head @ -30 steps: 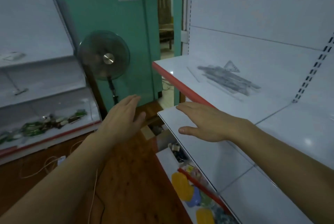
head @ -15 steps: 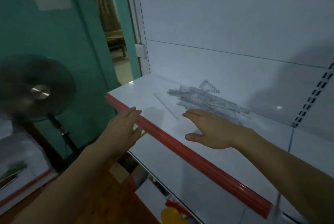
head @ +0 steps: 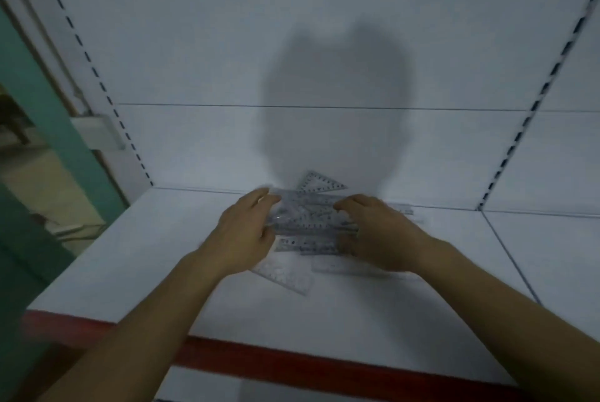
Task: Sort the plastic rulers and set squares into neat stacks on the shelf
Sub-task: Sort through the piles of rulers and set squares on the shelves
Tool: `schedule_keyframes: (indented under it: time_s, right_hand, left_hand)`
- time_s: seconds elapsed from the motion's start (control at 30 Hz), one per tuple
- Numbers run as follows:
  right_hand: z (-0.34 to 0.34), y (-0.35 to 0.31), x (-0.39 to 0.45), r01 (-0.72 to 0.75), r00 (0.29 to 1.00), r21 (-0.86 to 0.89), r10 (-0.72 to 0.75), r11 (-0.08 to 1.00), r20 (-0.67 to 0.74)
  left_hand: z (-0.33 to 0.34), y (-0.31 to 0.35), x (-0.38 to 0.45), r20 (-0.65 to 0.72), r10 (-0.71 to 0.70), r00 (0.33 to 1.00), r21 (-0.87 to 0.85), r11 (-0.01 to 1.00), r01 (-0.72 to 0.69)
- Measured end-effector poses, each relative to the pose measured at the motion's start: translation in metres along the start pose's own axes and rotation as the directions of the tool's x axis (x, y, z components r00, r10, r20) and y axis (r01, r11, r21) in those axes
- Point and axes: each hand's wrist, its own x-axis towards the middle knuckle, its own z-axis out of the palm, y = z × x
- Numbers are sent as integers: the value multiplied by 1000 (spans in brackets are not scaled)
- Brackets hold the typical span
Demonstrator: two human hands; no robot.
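A loose pile of clear plastic rulers (head: 308, 218) lies on the white shelf (head: 156, 258), near the back panel. One clear set square (head: 319, 182) pokes out behind the pile. Another set square (head: 287, 276) lies flat in front of it. A ruler end (head: 402, 208) sticks out to the right. My left hand (head: 243, 236) holds the pile's left end, fingers curled over the top and thumb at the front. My right hand (head: 376, 232) holds the right end the same way. Both hands hide the ends of the rulers.
The shelf has a red front edge (head: 292, 359) and a white back panel (head: 324, 44) with slotted uprights (head: 97, 76) on both sides. A seam splits the shelf board at the right (head: 506, 252). A green wall (head: 39, 128) stands at the left.
The view has swung from the aisle and fan to face the shelf. Both hands, flat and empty before, have reached in and closed on the ends of the ruler pile.
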Motion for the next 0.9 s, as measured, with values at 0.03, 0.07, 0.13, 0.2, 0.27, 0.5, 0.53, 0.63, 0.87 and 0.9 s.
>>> schedule_keyframes:
  time_s: [0.03, 0.07, 0.13, 0.2, 0.27, 0.5, 0.53, 0.63, 0.87, 0.9]
  right_hand:
    - [2, -7, 5, -35, 999, -1, 35, 999, -10]
    - [5, -14, 10, -54, 998, 3, 54, 999, -21]
    - [12, -26, 19, -90, 996, 13, 90, 996, -18]
    - [19, -32, 26, -106, 994, 19, 107, 994, -16]
    - [25, -35, 29, -148, 988, 7, 148, 989, -46]
    - [40, -29, 32, -162, 964, 53, 169, 985, -203]
    - [41, -27, 32, -154, 961, 69, 166, 986, -222]
    - [43, -23, 30, -75, 943, 140, 116, 987, -312]
    - [41, -13, 30, 94, 824, 142, 3, 985, -567]
    - [41, -13, 30, 105, 812, 145, -1, 984, -584]
  left_hand:
    - [4, -5, 10, 13, 41, 999, -5, 999, -41]
    - [8, -9, 19, 40, 79, 996, -5, 997, -79]
    - [14, -15, 33, 123, 91, 988, 7, 996, -92]
    - [20, -22, 41, 119, 103, 988, 14, 994, -106]
    - [23, -28, 42, 20, 141, 990, 39, 989, -141]
    - [33, -43, 45, -169, 240, 956, -107, 960, -260]
    - [33, -44, 46, -176, 250, 952, -126, 954, -273]
    - [28, -45, 44, -242, 214, 946, -208, 941, -266]
    - [23, -45, 41, -346, 196, 917, -255, 922, -293]
    - [23, -45, 42, -366, 197, 909, -251, 920, -301]
